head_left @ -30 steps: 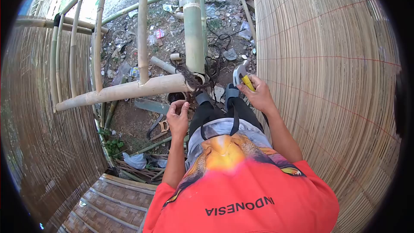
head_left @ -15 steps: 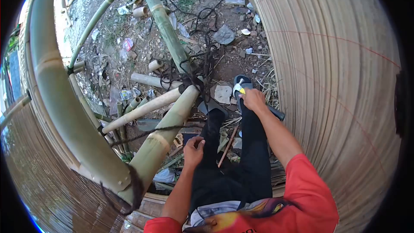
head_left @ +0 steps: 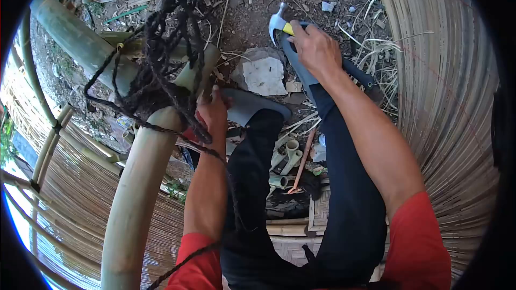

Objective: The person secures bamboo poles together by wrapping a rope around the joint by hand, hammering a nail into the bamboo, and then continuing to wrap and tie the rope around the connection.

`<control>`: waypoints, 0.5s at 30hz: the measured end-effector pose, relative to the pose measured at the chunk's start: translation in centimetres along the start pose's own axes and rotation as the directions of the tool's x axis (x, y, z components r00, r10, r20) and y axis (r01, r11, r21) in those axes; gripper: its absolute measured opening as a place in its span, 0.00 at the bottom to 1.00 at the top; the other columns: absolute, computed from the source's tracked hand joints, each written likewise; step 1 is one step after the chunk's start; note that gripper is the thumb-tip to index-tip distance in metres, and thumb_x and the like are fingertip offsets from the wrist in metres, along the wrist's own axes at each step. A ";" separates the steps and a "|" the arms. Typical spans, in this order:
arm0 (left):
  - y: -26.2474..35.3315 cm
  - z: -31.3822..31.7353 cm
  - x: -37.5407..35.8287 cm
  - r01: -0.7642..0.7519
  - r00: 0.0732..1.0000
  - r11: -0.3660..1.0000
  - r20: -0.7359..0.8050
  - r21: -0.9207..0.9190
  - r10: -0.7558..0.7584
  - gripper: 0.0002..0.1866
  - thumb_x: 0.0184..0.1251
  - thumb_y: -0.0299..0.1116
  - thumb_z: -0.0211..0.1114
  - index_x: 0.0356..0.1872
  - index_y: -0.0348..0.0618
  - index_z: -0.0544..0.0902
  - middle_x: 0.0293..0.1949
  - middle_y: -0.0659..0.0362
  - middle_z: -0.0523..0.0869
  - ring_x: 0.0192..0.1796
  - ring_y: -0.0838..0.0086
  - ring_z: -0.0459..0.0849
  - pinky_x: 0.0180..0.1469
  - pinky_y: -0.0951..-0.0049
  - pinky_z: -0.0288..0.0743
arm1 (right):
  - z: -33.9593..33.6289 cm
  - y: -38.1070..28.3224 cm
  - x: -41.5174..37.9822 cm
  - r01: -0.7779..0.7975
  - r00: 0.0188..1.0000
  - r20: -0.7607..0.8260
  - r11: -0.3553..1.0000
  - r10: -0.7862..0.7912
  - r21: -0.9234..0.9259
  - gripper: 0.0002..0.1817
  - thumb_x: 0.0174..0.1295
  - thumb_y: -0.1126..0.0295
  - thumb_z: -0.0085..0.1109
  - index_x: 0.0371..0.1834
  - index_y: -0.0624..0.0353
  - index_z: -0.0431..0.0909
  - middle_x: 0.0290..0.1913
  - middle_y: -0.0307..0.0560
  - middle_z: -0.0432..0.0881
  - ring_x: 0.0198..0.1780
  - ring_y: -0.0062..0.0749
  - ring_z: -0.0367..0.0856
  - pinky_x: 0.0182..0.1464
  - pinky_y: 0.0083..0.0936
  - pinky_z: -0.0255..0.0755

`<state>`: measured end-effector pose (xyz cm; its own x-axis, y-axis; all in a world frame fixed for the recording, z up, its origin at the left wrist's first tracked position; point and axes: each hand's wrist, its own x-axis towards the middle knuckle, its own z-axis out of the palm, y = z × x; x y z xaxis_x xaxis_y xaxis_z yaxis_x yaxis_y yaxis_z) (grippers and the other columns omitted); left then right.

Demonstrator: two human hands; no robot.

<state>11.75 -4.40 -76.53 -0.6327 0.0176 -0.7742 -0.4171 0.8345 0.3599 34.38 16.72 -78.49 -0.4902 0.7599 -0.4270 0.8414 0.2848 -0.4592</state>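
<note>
In my right hand is a claw hammer with a steel head and a yellow-marked grip. My fingers are closed round its handle, above my right sandal. My left hand reaches up beside the lashed bamboo joint, its visible fingers apart, close under the cut end of a short bamboo pole. Dark fibre rope hangs in a tangled bundle over this joint and partly covers the hand. A thick bamboo pole runs from the joint down toward me on the left.
Another bamboo pole extends to the upper left. A flat pale stone lies on the littered ground between my feet. Cut bamboo pieces sit between my legs. Slatted bamboo panels curve up on my right and left.
My view has moved closer to the lashed joint. My left hand has gone from near my knee up to the joint and rope. The hammer stays in my right hand.
</note>
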 end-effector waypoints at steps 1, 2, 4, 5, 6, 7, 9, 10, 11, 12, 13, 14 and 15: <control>-0.1 0.9 1.1 -0.050 0.997 0.997 -0.061 0.051 0.053 0.17 0.76 0.38 0.68 0.56 0.35 0.83 0.33 0.56 0.88 0.26 0.72 0.87 0.27 0.70 0.81 | 0.0 0.2 0.0 0.000 1.000 0.007 1.000 0.000 -0.001 0.22 0.73 0.56 0.60 0.65 0.52 0.81 0.41 0.56 0.85 0.42 0.57 0.89 0.40 0.51 0.83; -0.1 1.6 1.9 -0.098 0.987 0.990 -0.117 0.102 0.110 0.17 0.75 0.40 0.69 0.51 0.34 0.86 0.33 0.55 0.89 0.25 0.72 0.88 0.27 0.71 0.81 | -0.1 0.3 0.0 -0.016 1.000 -0.007 1.000 0.016 0.006 0.22 0.73 0.55 0.60 0.65 0.52 0.81 0.41 0.56 0.85 0.41 0.57 0.89 0.40 0.51 0.83; -0.6 2.5 3.2 -0.151 0.972 0.969 -0.151 0.194 0.181 0.18 0.75 0.42 0.69 0.47 0.33 0.88 0.34 0.54 0.90 0.26 0.71 0.88 0.28 0.70 0.82 | 0.1 0.2 -0.2 -0.024 0.998 -0.051 0.999 0.026 0.026 0.22 0.73 0.55 0.61 0.64 0.53 0.81 0.38 0.55 0.85 0.40 0.58 0.89 0.39 0.51 0.82; -0.6 2.6 3.6 -0.201 0.950 0.936 -0.176 0.290 0.259 0.19 0.75 0.43 0.68 0.43 0.32 0.89 0.34 0.53 0.92 0.26 0.71 0.89 0.29 0.69 0.82 | 0.1 0.1 -0.3 -0.018 0.998 -0.051 1.000 0.019 0.024 0.22 0.73 0.55 0.61 0.64 0.53 0.81 0.38 0.55 0.85 0.40 0.58 0.89 0.39 0.51 0.82; -0.2 2.9 3.7 -0.202 0.948 0.938 -0.182 0.283 0.259 0.19 0.75 0.43 0.68 0.43 0.32 0.89 0.34 0.53 0.92 0.26 0.71 0.89 0.29 0.69 0.82 | 0.1 0.0 -0.3 -0.006 0.998 -0.061 1.000 0.008 0.025 0.22 0.72 0.56 0.62 0.65 0.53 0.81 0.38 0.55 0.85 0.40 0.58 0.89 0.39 0.51 0.82; 0.1 3.4 3.6 -0.129 0.950 0.929 -0.226 0.347 0.216 0.22 0.74 0.47 0.69 0.43 0.32 0.90 0.35 0.54 0.92 0.28 0.70 0.90 0.30 0.68 0.82 | 0.1 -0.1 -0.2 0.007 0.997 -0.073 1.000 -0.005 0.027 0.22 0.72 0.56 0.62 0.65 0.53 0.81 0.38 0.55 0.85 0.39 0.58 0.89 0.39 0.51 0.82; 0.1 3.9 4.3 -0.055 0.945 0.919 -0.276 0.391 0.175 0.24 0.73 0.50 0.70 0.44 0.32 0.90 0.36 0.54 0.93 0.29 0.69 0.91 0.31 0.67 0.82 | 0.1 -0.1 0.0 0.014 0.998 -0.061 1.000 -0.013 0.017 0.22 0.72 0.56 0.62 0.65 0.53 0.81 0.38 0.55 0.84 0.39 0.58 0.88 0.39 0.51 0.82; -0.7 4.0 4.9 -0.084 0.945 0.935 -0.270 0.344 0.184 0.27 0.72 0.55 0.69 0.42 0.34 0.91 0.35 0.54 0.93 0.31 0.67 0.92 0.33 0.65 0.83 | 0.2 -0.1 0.0 0.009 0.999 -0.042 1.000 -0.008 0.012 0.22 0.72 0.56 0.62 0.65 0.52 0.81 0.38 0.55 0.84 0.39 0.57 0.88 0.39 0.51 0.82; -1.5 4.1 5.5 -0.096 0.945 0.944 -0.270 0.316 0.187 0.29 0.72 0.58 0.68 0.41 0.35 0.92 0.35 0.54 0.93 0.32 0.66 0.92 0.34 0.64 0.84 | 0.3 -0.1 0.1 0.018 0.999 -0.043 1.000 -0.018 0.007 0.22 0.72 0.56 0.62 0.65 0.52 0.81 0.38 0.55 0.84 0.39 0.57 0.88 0.39 0.51 0.82; -1.3 4.3 5.4 -0.108 0.944 0.952 -0.270 0.288 0.189 0.30 0.71 0.60 0.67 0.40 0.36 0.92 0.34 0.54 0.93 0.33 0.64 0.93 0.35 0.63 0.84 | 0.3 -0.2 0.2 0.011 0.999 -0.033 1.000 -0.012 -0.010 0.22 0.73 0.56 0.62 0.66 0.52 0.81 0.38 0.55 0.84 0.39 0.57 0.88 0.38 0.51 0.82; -1.1 4.7 5.4 -0.035 0.910 0.861 -0.340 0.508 0.238 0.25 0.70 0.55 0.70 0.43 0.40 0.92 0.35 0.52 0.93 0.37 0.62 0.92 0.41 0.59 0.85 | 0.4 -0.4 0.3 0.003 1.000 -0.023 1.000 -0.003 -0.024 0.22 0.73 0.56 0.62 0.66 0.52 0.80 0.38 0.55 0.84 0.38 0.57 0.88 0.38 0.51 0.82; -1.0 4.8 5.3 0.011 0.890 0.798 -0.369 0.603 0.267 0.22 0.70 0.53 0.71 0.44 0.41 0.92 0.35 0.51 0.92 0.39 0.60 0.92 0.43 0.58 0.85 | 0.6 -0.5 0.4 0.011 1.000 -0.023 1.000 -0.012 -0.025 0.22 0.73 0.56 0.62 0.66 0.52 0.80 0.38 0.55 0.84 0.38 0.57 0.88 0.38 0.51 0.82; -0.8 4.9 5.2 0.067 0.868 0.726 -0.398 0.685 0.296 0.20 0.69 0.51 0.72 0.46 0.43 0.92 0.35 0.50 0.92 0.41 0.59 0.92 0.46 0.56 0.85 | 0.6 -0.6 0.5 0.001 1.000 -0.016 0.999 -0.002 -0.038 0.22 0.72 0.56 0.62 0.66 0.52 0.80 0.38 0.55 0.84 0.38 0.57 0.88 0.38 0.51 0.81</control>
<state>12.00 -2.26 -83.44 -0.9325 0.0427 -0.3586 0.1017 0.9839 -0.1473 33.50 16.54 -78.88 -0.4883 0.7683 -0.4138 0.8489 0.3082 -0.4295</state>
